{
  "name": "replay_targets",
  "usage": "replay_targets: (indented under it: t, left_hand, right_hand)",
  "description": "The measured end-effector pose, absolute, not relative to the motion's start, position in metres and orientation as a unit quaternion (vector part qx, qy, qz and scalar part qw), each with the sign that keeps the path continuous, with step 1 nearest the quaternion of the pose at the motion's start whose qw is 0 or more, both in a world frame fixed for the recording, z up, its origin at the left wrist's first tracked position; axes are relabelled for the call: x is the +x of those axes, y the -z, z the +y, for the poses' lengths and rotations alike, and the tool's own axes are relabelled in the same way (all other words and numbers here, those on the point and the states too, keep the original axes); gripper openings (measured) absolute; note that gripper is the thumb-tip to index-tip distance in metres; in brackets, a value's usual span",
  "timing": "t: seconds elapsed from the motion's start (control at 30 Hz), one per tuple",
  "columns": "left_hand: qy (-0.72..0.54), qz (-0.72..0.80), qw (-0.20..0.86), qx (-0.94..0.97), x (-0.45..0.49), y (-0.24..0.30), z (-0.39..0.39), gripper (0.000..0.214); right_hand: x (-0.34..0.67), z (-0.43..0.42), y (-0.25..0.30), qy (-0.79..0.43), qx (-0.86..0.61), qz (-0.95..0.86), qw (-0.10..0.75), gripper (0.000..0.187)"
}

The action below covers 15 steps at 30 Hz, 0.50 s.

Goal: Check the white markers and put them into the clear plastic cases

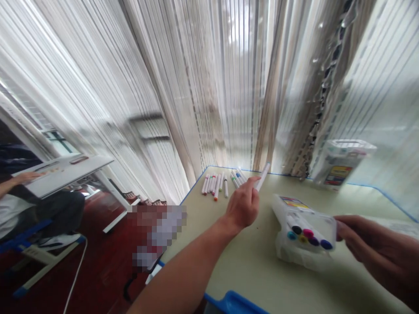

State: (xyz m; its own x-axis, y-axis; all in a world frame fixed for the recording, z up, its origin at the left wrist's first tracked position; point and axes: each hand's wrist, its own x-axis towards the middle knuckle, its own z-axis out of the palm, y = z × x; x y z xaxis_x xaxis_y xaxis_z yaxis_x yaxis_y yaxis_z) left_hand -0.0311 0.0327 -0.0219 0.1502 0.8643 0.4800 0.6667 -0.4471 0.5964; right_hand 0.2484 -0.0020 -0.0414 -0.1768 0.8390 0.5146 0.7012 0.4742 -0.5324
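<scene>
My left hand (244,204) reaches forward over the pale green table (248,266) and pinches a white marker (262,176) that points up and to the right. Just beyond it, a row of several white markers with coloured caps (220,182) lies near the table's far edge. My right hand (366,244) grips the right end of a clear plastic marker case (304,231) that lies on the table. Several markers sit in the case, their coloured ends facing me.
A second clear container (340,162) with a label stands at the back right by the striped curtains (203,87). A blue chair edge (237,303) shows at the near table edge. At the far left another person (32,196) sits at a white desk (65,172).
</scene>
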Motion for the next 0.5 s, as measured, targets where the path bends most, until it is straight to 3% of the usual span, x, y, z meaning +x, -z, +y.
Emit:
replay_targets:
  t: [0.27, 0.5]
  left_hand:
    - [-0.389, 0.527, 0.139, 0.743, -0.031, 0.022, 0.033, 0.042]
    - [-0.394, 0.513, 0.151, 0.748, -0.029, 0.023, 0.031, 0.042]
  right_hand:
    - [0.236, -0.014, 0.024, -0.097, -0.516, -0.744, 0.413, 0.038]
    - [0.259, 0.004, 0.046, -0.069, -0.511, -0.767, 0.383, 0.033]
